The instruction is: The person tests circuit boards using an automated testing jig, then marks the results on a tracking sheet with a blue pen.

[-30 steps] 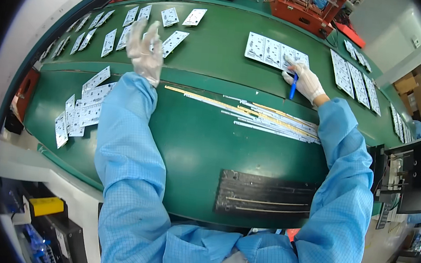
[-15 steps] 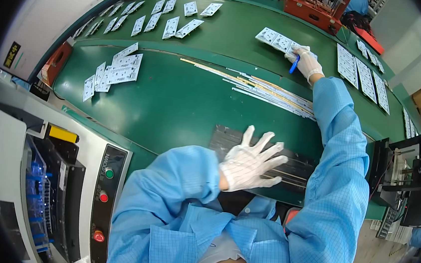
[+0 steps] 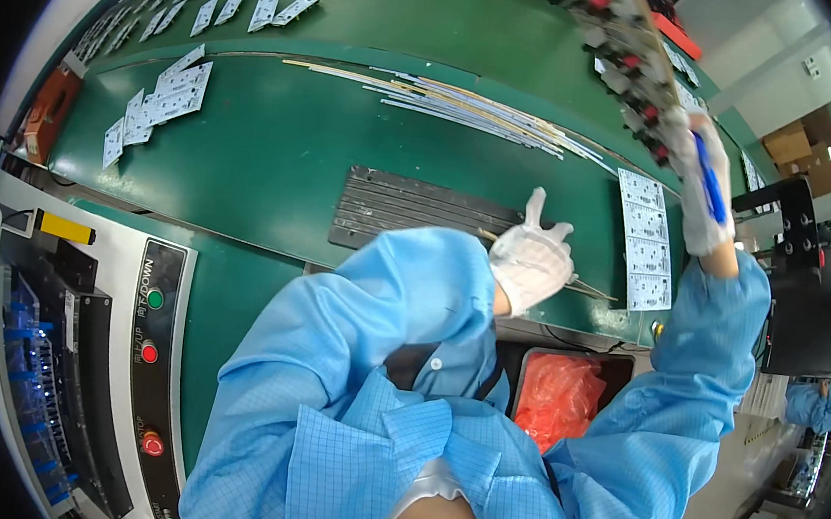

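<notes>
My right hand (image 3: pixel 707 186), in a white glove, grips the near end of a long circuit board panel (image 3: pixel 630 66), raised and tilted, blurred by motion. Dark, grey and red components stand out from its visible face. A blue pen (image 3: pixel 707 176) is in the same hand. My gloved left hand (image 3: pixel 534 260) is at the right end of a black grooved plate (image 3: pixel 410 210). A thin strip (image 3: pixel 593 290) shows on both sides of its curled fingers, with two digits pointing up. Right of it, a white circuit board panel (image 3: pixel 644 242) lies flat.
Behind the plate lies a bundle of thin strips (image 3: pixel 468 106). White boards (image 3: pixel 178 95) are stacked at the left, and several more stand in rows beyond. A red bag (image 3: pixel 559 401) sits in a bin below the bench edge. A button panel (image 3: pixel 152 355) is at the left.
The view has shifted. My right hand has lifted the panel off the bench, bringing it nearer. My left hand, earlier spread flat on the plate, has curled at its right end around the strip.
</notes>
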`<state>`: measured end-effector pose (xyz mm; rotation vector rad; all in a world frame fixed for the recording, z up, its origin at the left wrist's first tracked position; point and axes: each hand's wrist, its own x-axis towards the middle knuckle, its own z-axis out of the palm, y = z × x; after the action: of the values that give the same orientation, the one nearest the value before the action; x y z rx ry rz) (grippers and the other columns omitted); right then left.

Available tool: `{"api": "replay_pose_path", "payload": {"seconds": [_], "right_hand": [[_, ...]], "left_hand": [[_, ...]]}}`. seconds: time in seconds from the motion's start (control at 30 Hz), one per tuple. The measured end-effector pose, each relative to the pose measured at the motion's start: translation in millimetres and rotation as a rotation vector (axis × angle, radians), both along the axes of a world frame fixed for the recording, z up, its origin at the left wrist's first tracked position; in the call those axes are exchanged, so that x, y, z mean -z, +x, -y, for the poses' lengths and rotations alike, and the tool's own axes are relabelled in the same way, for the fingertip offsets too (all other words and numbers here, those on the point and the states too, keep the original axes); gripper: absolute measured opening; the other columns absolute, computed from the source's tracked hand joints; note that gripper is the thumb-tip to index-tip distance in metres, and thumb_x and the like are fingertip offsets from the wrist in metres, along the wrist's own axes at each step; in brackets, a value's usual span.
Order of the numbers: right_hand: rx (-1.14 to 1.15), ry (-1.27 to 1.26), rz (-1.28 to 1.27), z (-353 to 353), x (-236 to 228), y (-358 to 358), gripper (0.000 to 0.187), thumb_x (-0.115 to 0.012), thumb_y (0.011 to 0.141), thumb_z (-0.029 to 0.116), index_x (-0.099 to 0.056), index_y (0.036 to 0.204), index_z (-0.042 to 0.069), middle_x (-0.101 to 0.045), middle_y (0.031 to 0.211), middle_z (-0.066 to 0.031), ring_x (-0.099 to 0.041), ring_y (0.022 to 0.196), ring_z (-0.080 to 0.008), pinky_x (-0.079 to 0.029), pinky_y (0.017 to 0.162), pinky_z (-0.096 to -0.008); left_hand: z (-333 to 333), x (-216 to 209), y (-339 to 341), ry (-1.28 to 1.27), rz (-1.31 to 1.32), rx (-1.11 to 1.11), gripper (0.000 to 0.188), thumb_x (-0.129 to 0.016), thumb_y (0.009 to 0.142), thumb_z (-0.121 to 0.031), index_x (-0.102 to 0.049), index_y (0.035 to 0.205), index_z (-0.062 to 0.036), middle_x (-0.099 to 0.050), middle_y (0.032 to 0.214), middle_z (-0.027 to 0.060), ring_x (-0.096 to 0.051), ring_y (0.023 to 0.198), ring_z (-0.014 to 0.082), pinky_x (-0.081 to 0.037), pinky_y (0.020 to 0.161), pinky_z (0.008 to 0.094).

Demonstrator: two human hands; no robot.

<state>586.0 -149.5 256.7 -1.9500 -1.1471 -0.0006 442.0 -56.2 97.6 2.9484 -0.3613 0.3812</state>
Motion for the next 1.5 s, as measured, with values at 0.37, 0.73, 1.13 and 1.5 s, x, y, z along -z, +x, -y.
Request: {"api": "replay_pose_path", "payload": {"seconds": [0.37,0.73,1.13,1.5], "right_hand": [[0.027,0.335,-0.166,35,17,-40,0.017,-0.051,0.099,0.02,-0.054,0.094,0.004,-0.052,0.086,0.0006,-0.042,0.076,-0.0058,-0.037,0.071,-0.0211],[-0.241,-0.096,0.32,-109,82,-25,0.018,-0.063,0.086,0.013,-0.064,0.103,0.008,-0.065,0.094,-0.0188,-0.064,0.088,-0.0339,-0.05,0.074,-0.0373],[-0.669,0.008,0.656,-256,131,-171,0.065,-0.074,0.078,0.026,-0.042,0.133,0.012,-0.06,0.117,-0.0146,-0.056,0.109,-0.0392,-0.046,0.09,-0.0527],[-1.248,0.181,0.93,-294,190,-346,0.055,-0.056,0.092,0.037,-0.043,0.107,-0.015,-0.063,0.097,-0.022,-0.054,0.04,-0.02,-0.045,0.037,-0.0304]], "left_hand": [[7,-11,-8,-0.044,0.219,-0.139,0.017,-0.058,0.081,-0.024,-0.068,0.071,-0.0149,-0.06,0.071,0.0029,-0.06,0.079,0.0171,-0.031,0.104,0.0632],[-123,-20,-54,0.046,0.211,-0.451,0.033,-0.052,0.088,-0.04,-0.064,0.113,-0.0205,-0.057,0.121,0.0009,-0.049,0.121,0.0201,-0.03,0.103,0.0579],[-67,13,-499,0.203,0.857,-2.284,0.044,-0.043,0.097,-0.016,-0.039,0.14,-0.0055,-0.043,0.139,0.021,-0.044,0.126,0.0375,-0.038,0.105,0.0399],[-27,65,-562,0.71,0.513,-2.71,0.042,-0.045,0.095,-0.018,-0.041,0.135,-0.0067,-0.047,0.134,0.02,-0.042,0.127,0.0364,-0.035,0.103,0.0478]]}}
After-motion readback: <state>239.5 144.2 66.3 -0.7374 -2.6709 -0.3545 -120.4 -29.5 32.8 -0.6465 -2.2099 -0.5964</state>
